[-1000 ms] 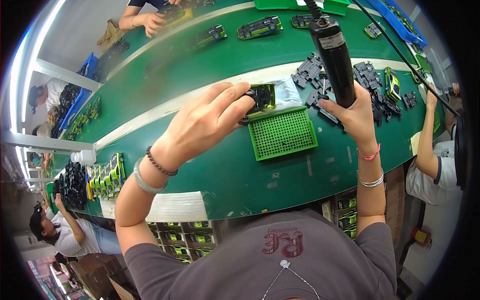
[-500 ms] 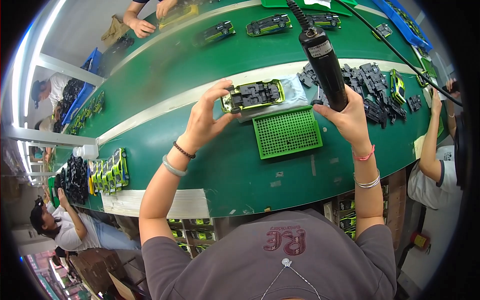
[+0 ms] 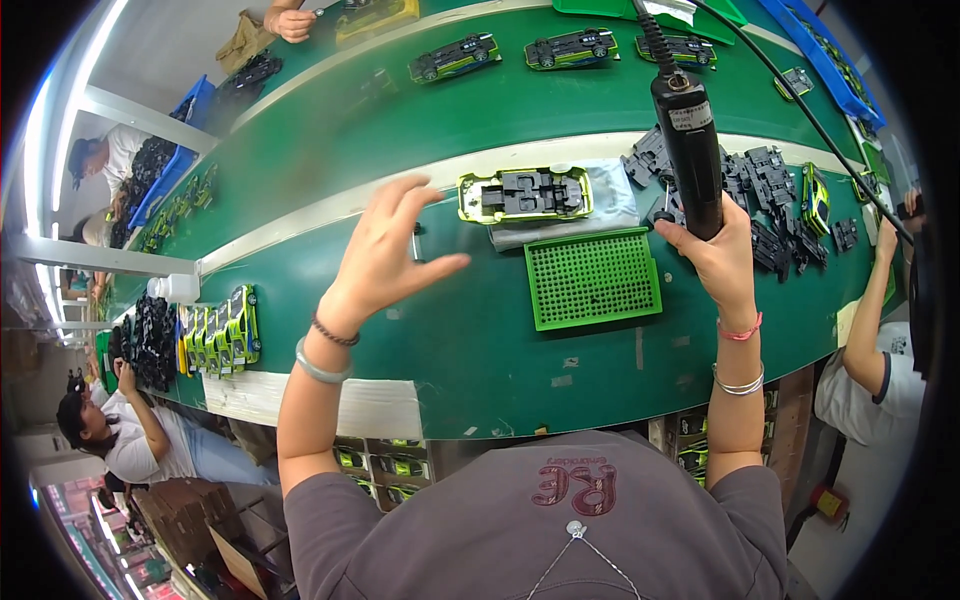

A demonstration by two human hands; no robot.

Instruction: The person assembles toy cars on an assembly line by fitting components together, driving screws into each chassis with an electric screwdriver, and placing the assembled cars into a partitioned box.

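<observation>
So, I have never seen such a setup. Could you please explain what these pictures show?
There is no robot: these are one person's bare hands. One wide fisheye camera worn on the head looks down at them, so straight edges bend. The right hand grips a black corded tool. The left hand is open, apart from an upturned toy car, which lies partly on a pale cloth. Also on the green table are a green perforated tray and a pile of black parts.

A white container [image 3: 176,288] sits at left, a red fire extinguisher [image 3: 828,503] at lower right.
</observation>
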